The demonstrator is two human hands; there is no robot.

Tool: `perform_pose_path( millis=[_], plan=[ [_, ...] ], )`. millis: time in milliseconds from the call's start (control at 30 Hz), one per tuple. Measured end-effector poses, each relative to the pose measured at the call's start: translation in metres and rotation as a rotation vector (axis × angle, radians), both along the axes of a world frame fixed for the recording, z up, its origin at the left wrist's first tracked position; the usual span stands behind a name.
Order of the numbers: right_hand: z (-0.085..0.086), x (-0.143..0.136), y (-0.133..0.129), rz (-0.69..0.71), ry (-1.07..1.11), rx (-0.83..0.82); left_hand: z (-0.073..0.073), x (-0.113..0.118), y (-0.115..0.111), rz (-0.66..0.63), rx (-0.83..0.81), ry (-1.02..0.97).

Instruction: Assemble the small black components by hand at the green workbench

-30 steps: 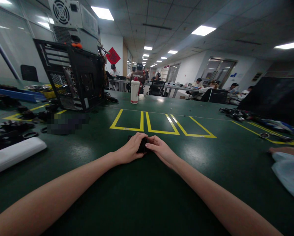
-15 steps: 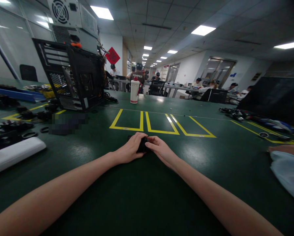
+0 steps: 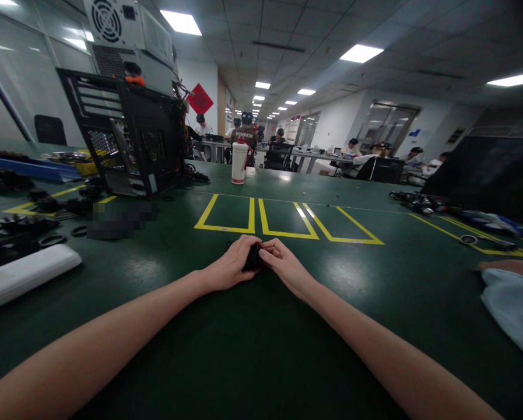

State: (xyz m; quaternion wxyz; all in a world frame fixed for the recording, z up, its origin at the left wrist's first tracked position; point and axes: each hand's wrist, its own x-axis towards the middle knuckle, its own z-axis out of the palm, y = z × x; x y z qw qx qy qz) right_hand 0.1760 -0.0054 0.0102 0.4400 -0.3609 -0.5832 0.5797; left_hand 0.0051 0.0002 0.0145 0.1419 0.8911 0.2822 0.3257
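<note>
A small black object rests low over the green table, between my two hands; its kind cannot be made out. My left hand is wrapped round its left side, with the fingers over the top and the thumb along the near edge. From the right, my right hand pinches at the object's right end with thumb and fingertips. The fingers hide much of it. Yellow tape outlines lie on the table just beyond my hands.
At the left stand a black computer case, a white long box and dark parts. A white bottle stands farther back. On the right are a lens-like ring, cables and a person's pale blue sleeve. People sit beyond.
My right fingers have shifted very slightly at the object's right end. My left hand keeps its hold, and the rest looks the same.
</note>
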Motion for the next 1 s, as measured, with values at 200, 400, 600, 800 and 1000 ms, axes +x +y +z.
perform_pose_path(
  millis=[200,400,600,800,1000],
  plan=[
    [0.0002,0.0010,0.0045,-0.001,0.029,-0.061,-0.0006,0.0001,0.0001,-0.002,-0.009,-0.012],
    [0.0024,0.0026,0.0039,0.038,0.047,-0.038,-0.0033,-0.0005,0.0020,-0.006,0.004,-0.012],
    [-0.0001,0.0005,0.0012,0.036,0.065,-0.004,-0.0020,-0.0007,0.0011,-0.001,-0.001,0.001],
    [0.0007,-0.0019,0.0018,-0.036,0.008,-0.015,-0.0044,0.0000,0.0024,0.010,-0.001,-0.010],
    [0.0019,-0.0003,0.0013,0.045,0.030,-0.006,-0.0043,-0.0012,0.0021,0.012,-0.009,0.002]
  ],
)
